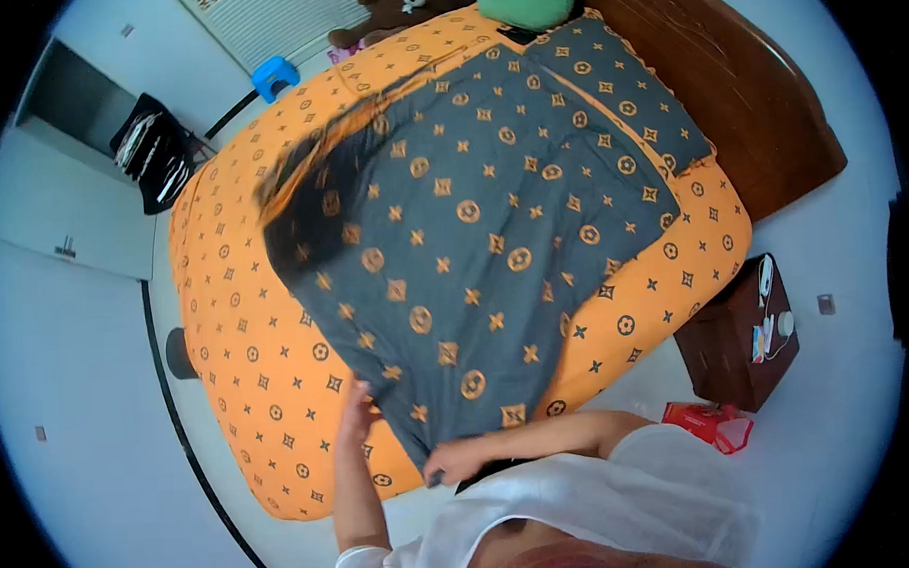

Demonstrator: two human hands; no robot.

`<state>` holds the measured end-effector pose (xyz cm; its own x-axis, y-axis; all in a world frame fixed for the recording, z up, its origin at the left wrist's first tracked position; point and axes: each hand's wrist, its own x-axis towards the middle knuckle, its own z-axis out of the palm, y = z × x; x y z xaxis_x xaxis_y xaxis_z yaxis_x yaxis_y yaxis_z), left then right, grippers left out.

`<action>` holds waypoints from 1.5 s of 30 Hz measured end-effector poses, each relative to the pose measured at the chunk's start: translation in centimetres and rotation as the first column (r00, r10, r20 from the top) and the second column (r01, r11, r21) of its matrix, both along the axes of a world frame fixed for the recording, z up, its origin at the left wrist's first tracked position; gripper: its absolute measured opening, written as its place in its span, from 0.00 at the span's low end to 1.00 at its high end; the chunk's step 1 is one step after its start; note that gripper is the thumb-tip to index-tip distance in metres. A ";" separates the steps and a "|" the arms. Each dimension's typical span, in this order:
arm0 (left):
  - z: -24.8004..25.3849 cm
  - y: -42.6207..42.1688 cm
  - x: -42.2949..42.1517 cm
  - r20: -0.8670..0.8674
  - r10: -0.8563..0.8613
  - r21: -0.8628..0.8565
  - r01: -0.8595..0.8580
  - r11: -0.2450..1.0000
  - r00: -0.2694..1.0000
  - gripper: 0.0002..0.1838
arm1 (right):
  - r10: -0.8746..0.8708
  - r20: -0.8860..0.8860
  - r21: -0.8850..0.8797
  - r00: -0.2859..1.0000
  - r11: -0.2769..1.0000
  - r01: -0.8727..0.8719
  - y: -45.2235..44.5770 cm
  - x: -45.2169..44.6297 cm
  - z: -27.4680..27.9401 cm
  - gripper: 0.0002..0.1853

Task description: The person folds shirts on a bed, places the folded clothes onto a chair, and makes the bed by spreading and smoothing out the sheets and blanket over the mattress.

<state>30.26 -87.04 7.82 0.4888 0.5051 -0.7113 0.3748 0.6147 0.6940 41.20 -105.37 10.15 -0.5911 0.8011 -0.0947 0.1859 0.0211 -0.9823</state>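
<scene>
A dark grey quilt [472, 213] with orange emblems is spread loosely over the bed, its far-left edge lifted and blurred by motion. My right hand [459, 461] is closed on the quilt's near corner, just past the bed's near edge. Left of it, my left hand [355, 416] is beside the quilt's left edge, thumb and fingers apart; whether the fingertips touch the cloth is unclear. Beneath lies an orange fitted sheet [246, 331] with dark emblems. At the headboard end a matching dark pillow [613, 88] rests partly against the quilt.
A wooden headboard [707, 65] closes the right end. Beside it stands a brown nightstand [712, 350] with small items, and a red bag [695, 426] is on the floor. Also around are a green cushion [528, 3], teddy bear [395, 14], blue stool [274, 78] and dark chair [155, 154].
</scene>
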 end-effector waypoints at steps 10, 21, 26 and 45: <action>-14.6 -8.7 -0.1 -0.664 0.129 0.288 0.093 0.953 0.737 0.35 | -0.036 -0.024 -0.123 0.999 0.992 0.033 -2.3 -1.9 -1.7 0.18; -8.3 0.0 1.3 -0.015 0.460 -0.434 -0.420 0.797 0.888 0.26 | -0.538 -0.005 -0.348 0.843 0.791 0.503 -11.7 4.4 7.3 0.16; -8.8 5.5 4.5 0.191 0.569 -0.415 -0.460 0.785 0.800 0.20 | -0.684 0.116 -0.346 0.720 0.651 0.675 -19.6 6.3 11.6 0.15; 0.5 -1.1 -4.1 0.447 0.728 -0.031 -0.804 0.594 0.520 0.17 | -0.966 0.232 -0.639 0.113 -0.064 0.767 -37.4 9.7 10.1 0.12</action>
